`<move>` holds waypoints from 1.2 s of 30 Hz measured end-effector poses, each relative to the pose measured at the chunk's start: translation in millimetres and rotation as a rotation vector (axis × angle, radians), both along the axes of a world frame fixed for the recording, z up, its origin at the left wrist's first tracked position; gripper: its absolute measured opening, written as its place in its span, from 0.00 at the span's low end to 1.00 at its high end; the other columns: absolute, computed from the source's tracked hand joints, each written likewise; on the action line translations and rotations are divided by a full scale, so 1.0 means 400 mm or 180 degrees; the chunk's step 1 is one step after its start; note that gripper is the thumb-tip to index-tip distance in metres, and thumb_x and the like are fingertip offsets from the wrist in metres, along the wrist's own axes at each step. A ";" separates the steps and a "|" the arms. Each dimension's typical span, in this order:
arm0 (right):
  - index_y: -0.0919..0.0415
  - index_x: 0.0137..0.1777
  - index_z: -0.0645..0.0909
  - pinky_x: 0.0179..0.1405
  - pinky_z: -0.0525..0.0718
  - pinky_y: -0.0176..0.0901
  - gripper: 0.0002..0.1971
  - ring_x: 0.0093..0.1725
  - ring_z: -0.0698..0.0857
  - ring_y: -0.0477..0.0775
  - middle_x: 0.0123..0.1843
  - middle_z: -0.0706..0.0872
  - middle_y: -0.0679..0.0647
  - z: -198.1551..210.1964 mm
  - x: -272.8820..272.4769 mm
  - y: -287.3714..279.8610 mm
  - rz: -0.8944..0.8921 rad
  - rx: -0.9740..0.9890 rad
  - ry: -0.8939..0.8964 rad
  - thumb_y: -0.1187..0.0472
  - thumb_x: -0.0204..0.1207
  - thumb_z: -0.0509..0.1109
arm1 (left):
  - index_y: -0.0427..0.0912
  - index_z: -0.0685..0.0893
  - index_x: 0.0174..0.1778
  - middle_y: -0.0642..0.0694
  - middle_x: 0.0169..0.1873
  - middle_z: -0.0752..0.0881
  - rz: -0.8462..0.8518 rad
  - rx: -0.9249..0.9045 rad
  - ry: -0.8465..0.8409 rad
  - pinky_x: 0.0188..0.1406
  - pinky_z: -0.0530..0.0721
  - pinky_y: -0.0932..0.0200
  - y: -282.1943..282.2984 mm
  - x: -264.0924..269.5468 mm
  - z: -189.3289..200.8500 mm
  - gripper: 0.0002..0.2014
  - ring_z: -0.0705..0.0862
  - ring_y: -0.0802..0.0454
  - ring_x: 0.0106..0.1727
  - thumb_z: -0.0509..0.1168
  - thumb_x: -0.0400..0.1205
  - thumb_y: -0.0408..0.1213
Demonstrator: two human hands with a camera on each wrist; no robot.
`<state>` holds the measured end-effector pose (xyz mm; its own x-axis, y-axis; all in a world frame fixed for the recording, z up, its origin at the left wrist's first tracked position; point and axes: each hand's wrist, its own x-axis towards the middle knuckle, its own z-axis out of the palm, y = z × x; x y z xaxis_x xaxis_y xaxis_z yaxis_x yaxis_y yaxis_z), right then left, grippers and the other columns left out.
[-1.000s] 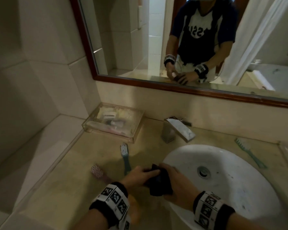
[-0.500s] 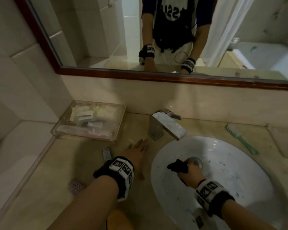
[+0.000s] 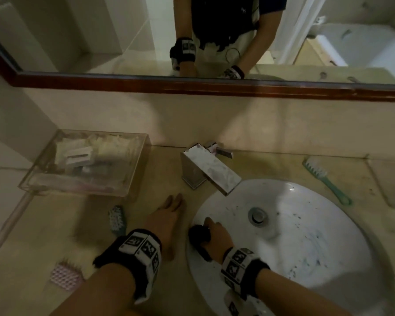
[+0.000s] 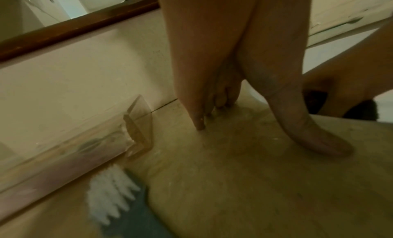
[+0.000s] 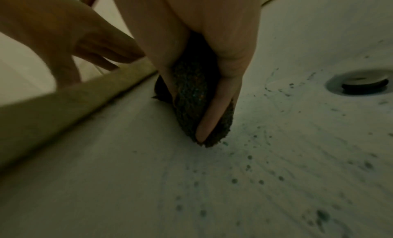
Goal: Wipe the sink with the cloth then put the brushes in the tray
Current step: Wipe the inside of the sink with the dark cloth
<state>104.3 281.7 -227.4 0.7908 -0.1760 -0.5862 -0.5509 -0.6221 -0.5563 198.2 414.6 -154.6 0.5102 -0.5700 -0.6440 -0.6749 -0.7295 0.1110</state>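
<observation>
My right hand (image 3: pixel 211 233) grips a bunched dark cloth (image 3: pixel 198 233) (image 5: pixel 195 97) and presses it on the left inner wall of the white sink (image 3: pixel 306 236), which is speckled with blue-green spots. My left hand (image 3: pixel 169 215) (image 4: pixel 244 90) rests flat on the beige counter beside the sink, fingers straight. A teal brush (image 3: pixel 117 218) (image 4: pixel 119 199) lies left of that hand, a pink brush (image 3: pixel 65 275) nearer the front, and another teal brush (image 3: pixel 326 181) right of the tap. The clear tray (image 3: pixel 132 179) stands at the back left.
A square metal tap (image 3: pixel 209 171) juts over the sink's back rim. The drain (image 3: pixel 258 215) sits mid-basin. The tray holds small packets. A wood-framed mirror (image 3: pixel 192 84) runs along the wall behind; another clear tray edge (image 3: pixel 388 179) shows at far right.
Both hands held the cloth at the sink's rim a second ago. Since then the right hand carried it into the basin and swept left; the left hand let go and settled on the counter.
</observation>
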 end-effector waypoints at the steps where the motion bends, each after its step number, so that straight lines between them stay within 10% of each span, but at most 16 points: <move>1: 0.58 0.69 0.67 0.49 0.74 0.48 0.19 0.51 0.76 0.56 0.60 0.75 0.63 -0.009 0.010 -0.007 -0.0015 -0.0104 0.0047 0.55 0.80 0.62 | 0.43 0.34 0.83 0.49 0.83 0.31 0.0032 -0.0035 0.0031 0.85 0.58 0.53 0.002 -0.001 0.003 0.66 0.38 0.47 0.86 0.81 0.65 0.43; 5: 0.59 0.74 0.65 0.61 0.78 0.55 0.22 0.63 0.79 0.66 0.68 0.75 0.66 -0.019 0.035 -0.039 -0.0062 -0.0617 0.0054 0.56 0.82 0.61 | 0.43 0.35 0.83 0.50 0.83 0.32 0.0085 -0.0076 0.0077 0.83 0.61 0.55 -0.001 -0.007 0.026 0.63 0.39 0.48 0.86 0.80 0.67 0.39; 11: 0.61 0.49 0.65 0.51 0.76 0.52 0.14 0.48 0.76 0.55 0.52 0.78 0.64 0.075 0.024 -0.086 -0.0026 -0.0054 0.0041 0.54 0.78 0.68 | 0.44 0.36 0.84 0.50 0.83 0.32 0.0059 -0.0025 0.0085 0.84 0.59 0.52 0.004 0.001 0.022 0.67 0.38 0.48 0.86 0.83 0.63 0.41; 18: 0.58 0.46 0.66 0.39 0.72 0.44 0.09 0.41 0.76 0.55 0.42 0.77 0.59 0.069 -0.067 0.011 0.0522 0.0098 0.0063 0.59 0.78 0.65 | 0.43 0.36 0.84 0.49 0.84 0.34 0.0041 0.0013 0.0043 0.84 0.58 0.51 0.004 -0.008 0.023 0.68 0.39 0.47 0.86 0.83 0.62 0.42; 24: 0.64 0.64 0.73 0.51 0.75 0.48 0.17 0.58 0.82 0.63 0.59 0.81 0.65 -0.003 -0.009 -0.023 0.0292 -0.0317 0.0011 0.56 0.80 0.63 | 0.43 0.37 0.84 0.49 0.84 0.35 0.0108 0.0058 0.0079 0.83 0.58 0.50 -0.001 -0.010 0.032 0.68 0.39 0.47 0.86 0.83 0.62 0.40; 29: 0.59 0.46 0.66 0.45 0.69 0.46 0.10 0.47 0.76 0.58 0.47 0.73 0.58 0.001 0.012 -0.063 0.0073 -0.0155 0.0075 0.58 0.79 0.66 | 0.45 0.35 0.83 0.49 0.84 0.33 0.0081 0.0106 0.0101 0.85 0.57 0.47 0.001 -0.007 0.038 0.68 0.38 0.47 0.86 0.84 0.61 0.42; 36: 0.57 0.47 0.67 0.43 0.73 0.44 0.17 0.46 0.76 0.52 0.47 0.78 0.57 0.080 -0.103 -0.012 0.1059 0.0536 0.0156 0.60 0.72 0.75 | 0.45 0.37 0.84 0.48 0.84 0.35 0.0049 0.0075 0.0054 0.84 0.59 0.45 0.003 0.001 0.025 0.70 0.39 0.45 0.86 0.85 0.58 0.43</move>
<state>62.9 277.1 -195.5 0.7587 0.1878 -0.6238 -0.3628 -0.6735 -0.6440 198.7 415.7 -144.5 0.5076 -0.5468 -0.6659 -0.6618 -0.7423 0.1050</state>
